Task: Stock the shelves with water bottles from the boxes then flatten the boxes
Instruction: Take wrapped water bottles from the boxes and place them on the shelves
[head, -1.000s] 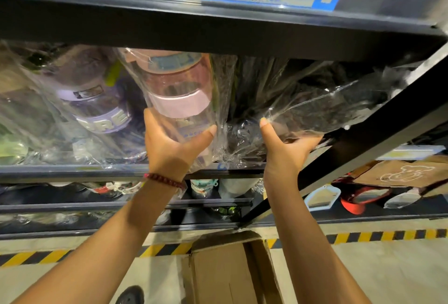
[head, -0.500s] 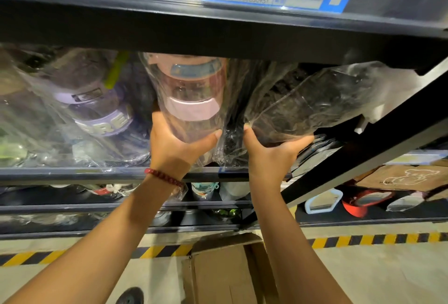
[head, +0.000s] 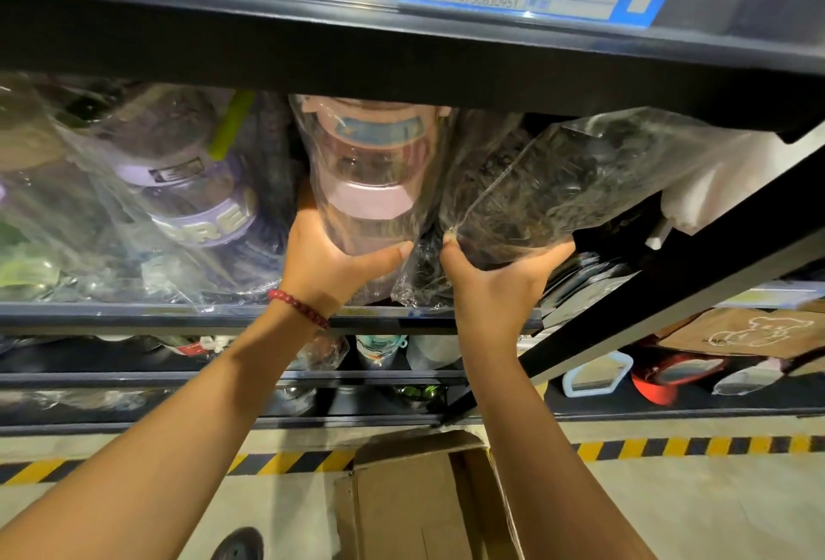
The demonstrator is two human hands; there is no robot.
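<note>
I have my left hand (head: 332, 265) curled around the bottom of the pink bottle (head: 370, 184) in the middle of the frame, with the thumb under it, so it does not slip in its shiny plastic bag; my right hand (head: 495, 283) grips the bottom of the dark bottle (head: 558, 193) just beside it, to the right, and that one leans over toward the upper right; I think I hold both low down so I can push them back onto the shelf (head: 178, 312) and stand them next to the purple bottle (head: 196, 198) at the left; the two bags touch each other between my thumbs; the open box (head: 402, 510) sits on the floor at the bottom middle, close by so I can reach for more; it is not flat yet.
</note>
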